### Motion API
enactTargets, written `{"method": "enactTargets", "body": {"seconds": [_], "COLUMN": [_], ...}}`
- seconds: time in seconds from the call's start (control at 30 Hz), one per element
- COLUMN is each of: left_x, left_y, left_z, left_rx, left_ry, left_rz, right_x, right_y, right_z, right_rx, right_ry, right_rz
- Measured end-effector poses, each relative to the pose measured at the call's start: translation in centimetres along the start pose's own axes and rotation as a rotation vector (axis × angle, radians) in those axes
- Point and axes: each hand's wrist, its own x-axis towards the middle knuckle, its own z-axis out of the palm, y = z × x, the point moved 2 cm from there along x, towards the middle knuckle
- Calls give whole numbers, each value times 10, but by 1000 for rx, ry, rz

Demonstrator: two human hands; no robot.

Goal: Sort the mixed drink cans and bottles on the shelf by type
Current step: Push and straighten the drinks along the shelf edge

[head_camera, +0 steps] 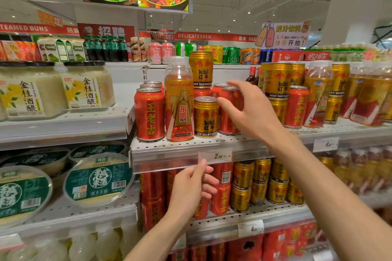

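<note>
Right hand [250,110] spread wide, reaching red can [230,110] behind gold can [206,116] near shelf [191,144] front edge. Left hand [191,188] loosely curled, empty. Next: grasp red can.

The red can [150,113] at the shelf's left end and the gold can [206,116] two places to its right are glossy printed metal with bare silvery tops. Between them stands a clear plastic bottle [179,99] with a shiny wrap label. The shelf [186,144] beneath is matt white perforated metal, seemingly, fronted by a clear plastic price strip [191,160].
</note>
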Motion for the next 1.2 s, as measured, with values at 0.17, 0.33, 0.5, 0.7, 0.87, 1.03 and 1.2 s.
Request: {"method": "enactTargets", "body": {"seconds": [0.17, 0.33, 0.5, 0.7, 0.87, 1.03, 1.2], "left_x": [-7, -21, -40, -55, -51, -37, -27], "left_y": [-6, -16, -35, -51, -55, -62, -67], "left_z": [-10, -27, -35, -14, 44, 141, 221], "left_rx": [60, 202, 208, 224, 242, 263, 294], "left_ry": [-69, -121, -49, 47, 116, 202, 218], "left_rz": [76, 204, 213, 197, 228, 263, 241], "right_x": [-58, -137, -220, -262, -251, -228, -203], "right_y": [8, 27, 56, 102, 162, 242, 305], "right_z": [-1, 3, 14, 14, -4, -34, -73], "right_rx": [3, 85, 212, 275, 320, 340, 333], "right_ry": [67, 37, 8, -2, -21, -99, -84], "right_rz": [38, 228, 505, 666, 645, 513, 387]}}
